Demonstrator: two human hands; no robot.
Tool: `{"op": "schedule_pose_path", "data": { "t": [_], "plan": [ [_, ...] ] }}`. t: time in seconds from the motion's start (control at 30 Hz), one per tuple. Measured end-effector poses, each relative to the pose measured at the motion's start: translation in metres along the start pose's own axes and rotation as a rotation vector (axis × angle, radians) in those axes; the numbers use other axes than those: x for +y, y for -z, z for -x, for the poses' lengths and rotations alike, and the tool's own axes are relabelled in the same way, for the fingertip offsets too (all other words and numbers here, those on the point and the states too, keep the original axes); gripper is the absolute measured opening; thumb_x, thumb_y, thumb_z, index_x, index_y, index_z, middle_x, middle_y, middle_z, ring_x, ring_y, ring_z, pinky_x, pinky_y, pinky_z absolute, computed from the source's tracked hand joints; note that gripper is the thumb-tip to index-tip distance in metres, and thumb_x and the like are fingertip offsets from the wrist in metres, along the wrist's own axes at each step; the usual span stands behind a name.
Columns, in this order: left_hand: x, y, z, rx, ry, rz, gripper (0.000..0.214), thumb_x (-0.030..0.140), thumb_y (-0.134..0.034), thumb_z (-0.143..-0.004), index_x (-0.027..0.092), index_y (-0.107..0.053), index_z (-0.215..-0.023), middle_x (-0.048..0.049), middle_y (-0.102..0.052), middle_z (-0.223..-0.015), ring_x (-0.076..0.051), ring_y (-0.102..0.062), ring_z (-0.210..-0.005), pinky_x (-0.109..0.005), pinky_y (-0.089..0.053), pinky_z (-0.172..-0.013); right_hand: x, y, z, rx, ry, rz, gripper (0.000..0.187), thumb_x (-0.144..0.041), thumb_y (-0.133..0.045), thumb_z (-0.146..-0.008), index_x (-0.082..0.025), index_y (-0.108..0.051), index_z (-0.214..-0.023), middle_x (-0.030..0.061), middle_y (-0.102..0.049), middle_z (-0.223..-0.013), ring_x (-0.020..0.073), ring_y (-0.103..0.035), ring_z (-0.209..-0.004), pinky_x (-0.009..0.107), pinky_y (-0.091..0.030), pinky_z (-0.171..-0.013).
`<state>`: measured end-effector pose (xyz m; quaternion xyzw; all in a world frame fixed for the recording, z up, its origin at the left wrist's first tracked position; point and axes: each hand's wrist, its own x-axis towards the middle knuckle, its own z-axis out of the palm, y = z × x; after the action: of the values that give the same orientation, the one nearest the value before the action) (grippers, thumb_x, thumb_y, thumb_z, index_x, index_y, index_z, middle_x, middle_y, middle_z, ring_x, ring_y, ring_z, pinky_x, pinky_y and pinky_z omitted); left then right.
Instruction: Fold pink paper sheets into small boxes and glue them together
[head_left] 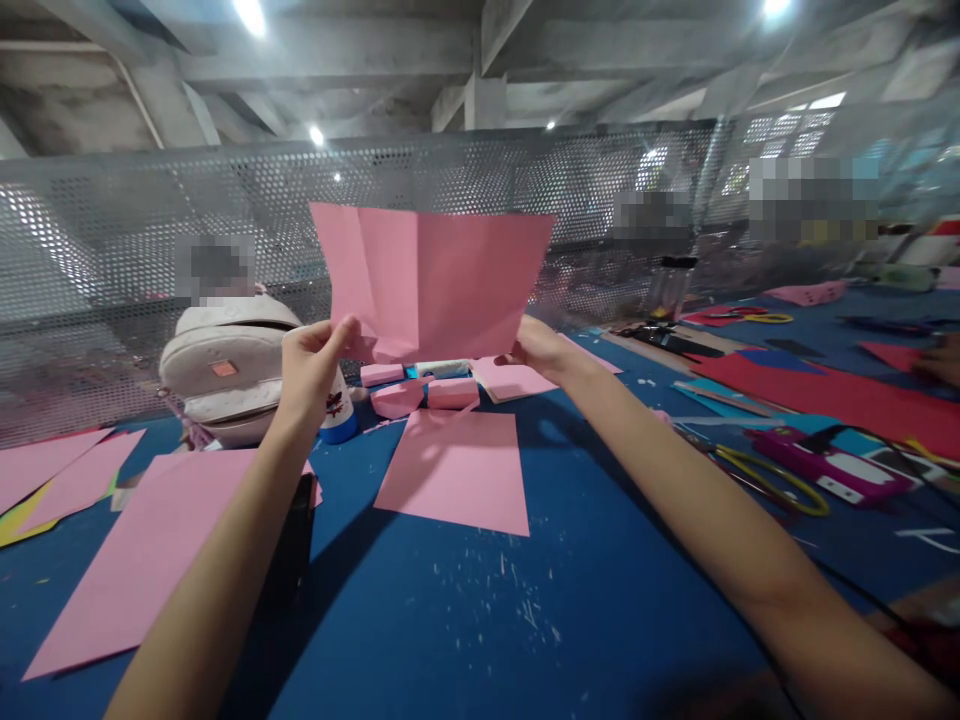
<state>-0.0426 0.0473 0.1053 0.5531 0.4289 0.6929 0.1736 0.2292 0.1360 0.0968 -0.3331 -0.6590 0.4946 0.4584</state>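
A creased pink sheet of paper (480,280) is held up in the air in front of me, above the table. My left hand (315,355) pinches its lower left edge, thumb on the near face. At the lower right edge my right hand (536,350) grips the same sheet, with some fingers hidden behind it. Vertical fold lines run down the paper. Below it, a flat pink sheet (461,475) lies on the blue table (600,600). Behind that are folded pink paper pieces (454,393) and another pink sheet (517,380).
A white backpack (225,365) and a bottle with a blue base (340,420) stand at left. Pink sheets (165,520) lie beside a dark object. Yellow-handled scissors (780,480), a magenta device (832,465) and red paper (847,395) are at right. A perforated metal screen (585,180) rises behind.
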Motion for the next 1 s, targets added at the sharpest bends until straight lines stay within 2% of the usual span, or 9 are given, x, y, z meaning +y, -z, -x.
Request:
{"op": "schedule_pose_path", "data": {
  "t": [0.3,0.43,0.5,0.57,0.63,0.7,0.8,0.9,1.0],
  "plan": [
    [-0.019,-0.001,-0.005,0.067,0.05,0.038,0.038,0.048,-0.073,-0.074,0.017,-0.059,-0.058,0.0059,-0.044,-0.049,-0.007,-0.038,-0.043,-0.018,-0.031,-0.039,0.002,0.001,-0.01,0.109,0.148,-0.09,0.024,-0.043,-0.051,-0.093,-0.025,-0.064,-0.102,0.0049,-0.071,-0.111,0.0168,-0.066,-0.101,0.029,-0.054,-0.082],
    [-0.023,-0.002,-0.004,0.078,0.035,0.027,0.038,0.046,-0.072,-0.077,0.017,-0.059,-0.057,0.0056,-0.044,-0.049,-0.007,-0.038,-0.045,-0.019,-0.031,-0.042,-0.008,-0.002,-0.001,-0.008,0.184,-0.04,0.042,-0.046,-0.073,-0.078,-0.024,-0.06,-0.112,0.0034,-0.073,-0.093,0.0186,-0.067,-0.083,0.032,-0.054,-0.077],
    [-0.024,-0.002,-0.003,0.071,0.029,0.025,0.029,0.044,-0.073,-0.077,0.017,-0.066,-0.068,0.0049,-0.051,-0.053,-0.008,-0.044,-0.047,-0.019,-0.035,-0.045,-0.012,-0.005,0.004,0.004,0.207,-0.002,0.061,-0.037,-0.081,-0.069,-0.025,-0.054,-0.122,-0.0014,-0.07,-0.079,0.0161,-0.063,-0.07,0.029,-0.051,-0.067],
    [-0.023,-0.002,-0.003,0.07,0.029,0.024,0.03,0.04,-0.076,-0.074,0.018,-0.071,-0.094,0.0045,-0.059,-0.058,-0.009,-0.051,-0.051,-0.019,-0.041,-0.05,-0.014,-0.007,0.007,0.068,0.25,0.025,0.07,-0.032,-0.079,-0.07,-0.027,-0.046,-0.131,-0.0071,-0.061,-0.065,0.0133,-0.056,-0.059,0.027,-0.047,-0.06],
    [-0.022,-0.003,-0.003,0.09,0.025,0.021,0.054,0.036,-0.078,-0.072,0.019,-0.064,-0.121,0.0046,-0.063,-0.061,-0.01,-0.056,-0.053,-0.02,-0.044,-0.053,-0.015,-0.008,0.008,0.131,0.304,0.078,0.066,-0.03,-0.074,-0.075,-0.029,-0.044,-0.134,-0.0099,-0.052,-0.058,0.0122,-0.051,-0.054,0.026,-0.044,-0.057],
    [-0.022,-0.004,-0.004,0.113,0.015,0.016,0.067,0.034,-0.078,-0.072,0.019,-0.056,-0.134,0.0057,-0.063,-0.059,-0.01,-0.057,-0.053,-0.019,-0.045,-0.054,-0.014,-0.007,0.008,0.16,0.347,0.162,0.051,-0.03,-0.069,-0.079,-0.03,-0.053,-0.127,-0.0085,-0.052,-0.059,0.0123,-0.051,-0.055,0.027,-0.044,-0.058],
    [-0.022,-0.003,-0.004,0.056,0.006,0.013,0.055,0.035,-0.076,-0.074,0.019,-0.064,-0.125,0.0032,-0.067,-0.064,-0.01,-0.059,-0.055,-0.019,-0.046,-0.055,-0.01,-0.005,0.006,0.158,0.398,0.224,0.025,-0.034,-0.068,-0.082,-0.025,-0.07,-0.105,-0.0018,-0.066,-0.075,0.0135,-0.059,-0.068,0.029,-0.05,-0.067],
    [-0.02,-0.002,-0.004,-0.05,0.019,-0.004,0.034,0.034,-0.079,-0.07,0.014,-0.076,-0.098,-0.0027,-0.072,-0.071,-0.012,-0.063,-0.061,-0.02,-0.049,-0.058,-0.007,-0.003,0.003,0.142,0.4,0.19,0.029,-0.035,-0.076,-0.075,-0.023,-0.075,-0.102,0.0024,-0.073,-0.095,0.0164,-0.065,-0.083,0.032,-0.053,-0.078],
    [-0.017,0.001,-0.003,-0.103,0.034,-0.019,0.033,0.03,-0.082,-0.066,0.013,-0.079,-0.094,-0.0043,-0.073,-0.069,-0.014,-0.065,-0.061,-0.022,-0.051,-0.057,-0.007,0.001,0.002,0.147,0.366,0.178,0.035,-0.032,-0.081,-0.069,-0.023,-0.076,-0.103,0.0034,-0.075,-0.093,0.0184,-0.067,-0.085,0.035,-0.055,-0.081]
  ]
}}
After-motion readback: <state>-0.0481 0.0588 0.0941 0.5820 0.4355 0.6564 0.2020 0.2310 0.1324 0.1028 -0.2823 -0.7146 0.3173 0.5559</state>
